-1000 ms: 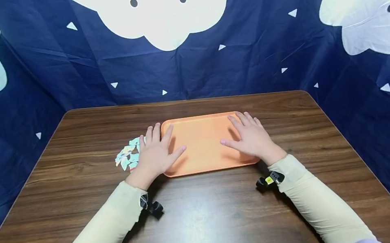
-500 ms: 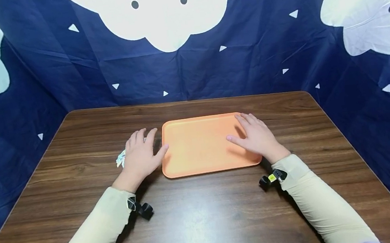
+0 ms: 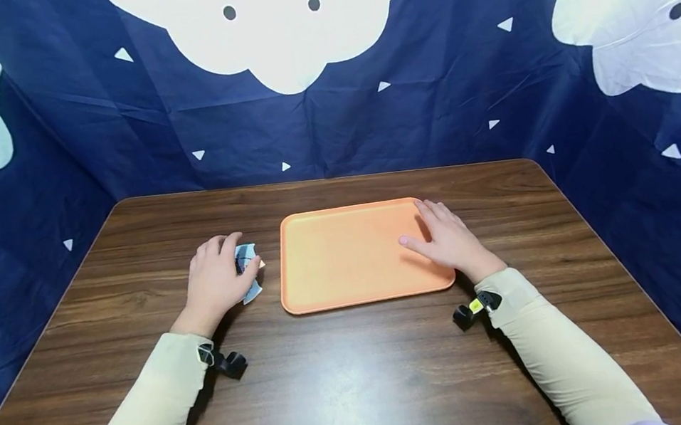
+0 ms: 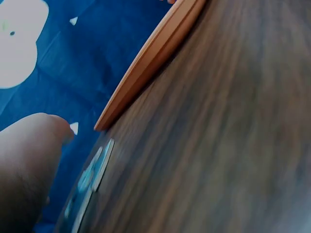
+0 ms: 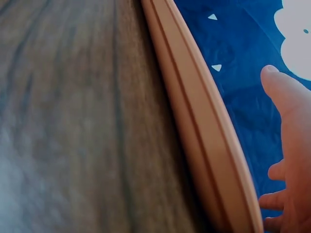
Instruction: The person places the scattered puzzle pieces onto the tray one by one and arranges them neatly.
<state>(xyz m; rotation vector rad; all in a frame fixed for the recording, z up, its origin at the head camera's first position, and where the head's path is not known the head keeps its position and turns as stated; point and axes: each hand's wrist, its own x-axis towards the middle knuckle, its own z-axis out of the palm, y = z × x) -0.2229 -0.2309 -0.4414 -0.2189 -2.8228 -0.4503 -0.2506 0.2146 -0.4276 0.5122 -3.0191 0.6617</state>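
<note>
My left hand (image 3: 210,281) hovers over flat, light-blue printed puzzle pieces (image 3: 245,253) left of the tray, hiding most of them. Its fingers are loosely bent and its thumb points toward the tray. In the left wrist view, the thumb (image 4: 30,160) is above the thin-edged puzzle pieces (image 4: 95,170), with a gap showing. My right hand (image 3: 451,244) is over the right edge of an orange tray (image 3: 346,258), thumb spread and fingers relaxed. The right wrist view shows those fingers (image 5: 277,199) beyond the tray's side wall (image 5: 204,126), holding nothing.
A brown wood-grain table (image 3: 350,383) carries everything. Behind and at both sides hangs a dark blue cloth (image 3: 226,130) with white clouds and small triangles. A small black camera (image 3: 231,365) is strapped to the left wrist, another camera (image 3: 463,317) to the right.
My left hand has moved left, off the tray's left edge and over the puzzle pieces, so different pieces now show at its right side. The right hand has shifted slightly right.
</note>
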